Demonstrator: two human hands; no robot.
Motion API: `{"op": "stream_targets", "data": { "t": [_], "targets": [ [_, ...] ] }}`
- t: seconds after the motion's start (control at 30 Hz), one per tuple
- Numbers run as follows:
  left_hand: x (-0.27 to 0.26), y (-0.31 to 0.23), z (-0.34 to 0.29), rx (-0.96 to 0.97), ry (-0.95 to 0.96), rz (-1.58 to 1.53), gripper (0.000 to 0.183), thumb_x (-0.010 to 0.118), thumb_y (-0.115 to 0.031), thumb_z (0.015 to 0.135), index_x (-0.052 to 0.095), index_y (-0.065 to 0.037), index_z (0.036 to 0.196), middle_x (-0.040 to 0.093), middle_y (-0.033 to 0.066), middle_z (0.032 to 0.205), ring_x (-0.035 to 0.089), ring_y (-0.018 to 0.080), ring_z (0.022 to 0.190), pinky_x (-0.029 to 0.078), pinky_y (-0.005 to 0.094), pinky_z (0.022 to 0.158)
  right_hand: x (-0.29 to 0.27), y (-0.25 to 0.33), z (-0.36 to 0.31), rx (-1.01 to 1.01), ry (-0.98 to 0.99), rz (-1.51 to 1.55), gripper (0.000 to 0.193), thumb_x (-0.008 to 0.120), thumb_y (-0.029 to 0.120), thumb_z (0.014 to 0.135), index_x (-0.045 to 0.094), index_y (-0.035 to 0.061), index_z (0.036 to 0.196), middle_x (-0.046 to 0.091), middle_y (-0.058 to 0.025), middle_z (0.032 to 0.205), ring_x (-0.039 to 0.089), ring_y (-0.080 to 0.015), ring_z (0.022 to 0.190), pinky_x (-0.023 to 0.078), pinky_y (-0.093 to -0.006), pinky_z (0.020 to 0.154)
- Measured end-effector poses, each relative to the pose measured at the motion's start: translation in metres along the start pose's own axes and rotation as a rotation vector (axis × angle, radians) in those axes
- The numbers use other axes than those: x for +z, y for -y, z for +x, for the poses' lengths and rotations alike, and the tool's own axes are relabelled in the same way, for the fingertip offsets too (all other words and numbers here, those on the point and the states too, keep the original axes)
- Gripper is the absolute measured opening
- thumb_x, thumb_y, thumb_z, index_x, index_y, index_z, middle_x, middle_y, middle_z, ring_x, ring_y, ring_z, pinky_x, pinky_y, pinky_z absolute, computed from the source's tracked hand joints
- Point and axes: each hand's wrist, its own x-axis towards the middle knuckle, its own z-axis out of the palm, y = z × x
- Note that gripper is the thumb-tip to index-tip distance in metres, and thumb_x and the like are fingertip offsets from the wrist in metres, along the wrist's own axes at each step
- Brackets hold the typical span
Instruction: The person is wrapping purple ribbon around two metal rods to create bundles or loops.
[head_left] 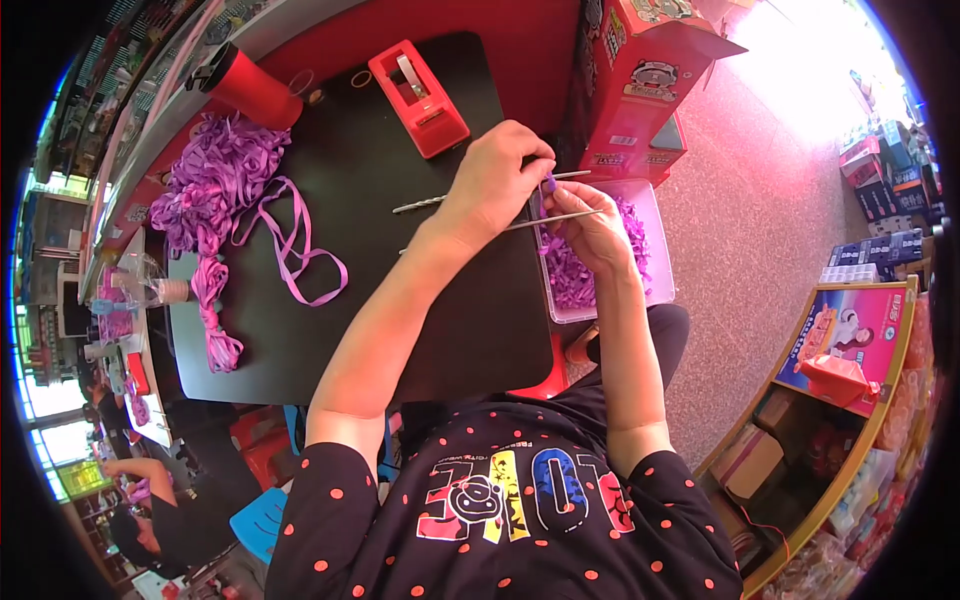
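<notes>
Head view: your left hand (497, 180) and right hand (590, 228) pinched a purple ribbon piece (549, 183) between thin metal rods (560, 217) over the tabletop (400, 300) edge, apparently mid-curl; next needed steady tension.

A small shop: stocked goods shelves (850, 440) and stacked boxed wares (885, 190) surround the black worktable (400, 330).

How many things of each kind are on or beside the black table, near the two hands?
Metal rods: 2
Red tape dispenser: 1
Purple ribbon heap: 1
Clear bin of purple pieces: 1
Red cylinder: 1
Total: 6
</notes>
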Motion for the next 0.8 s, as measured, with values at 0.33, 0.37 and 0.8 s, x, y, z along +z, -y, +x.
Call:
{"op": "stream_targets", "data": {
  "t": [0.33,0.37,0.8],
  "targets": [
    [0.011,0.017,-0.01,0.038,0.005,0.058,0.013,0.067,-0.012,0.08,0.072,-0.003,0.089,0.064,0.0065,0.1,0.057,0.0216,0.1,0.047,0.0318,0.084,0.007,-0.009,-0.005,-0.046,-0.056,-0.01,0.02,0.065,0.016,0.089,0.064,0.0027,0.104,0.068,-0.0041,0.088,0.062,-0.0087,0.077,0.05,-0.0217,0.068],
    [0.011,0.017,-0.01,0.027,0.014,0.039,0.013,0.067,-0.013,0.081,0.072,-0.004,0.089,0.064,0.0058,0.101,0.055,0.0215,0.102,0.047,0.0317,0.085,0.009,-0.009,-0.007,-0.07,-0.077,-0.051,0.021,0.065,0.016,0.089,0.064,0.0016,0.105,0.068,-0.0049,0.089,0.062,-0.0081,0.078,0.049,-0.0208,0.069],
    [0.013,0.02,-0.008,0.009,0.017,0.036,0.013,0.068,-0.014,0.081,0.072,-0.005,0.09,0.063,0.0056,0.107,0.051,0.0223,0.108,0.044,0.0329,0.089,0.012,0.018,0.012,-0.281,-0.035,-0.567,0.031,0.063,0.007,0.086,0.061,0.0014,0.117,0.064,0.0021,0.086,0.052,-0.0041,0.076,0.043,-0.0195,0.067]
  ]
}}
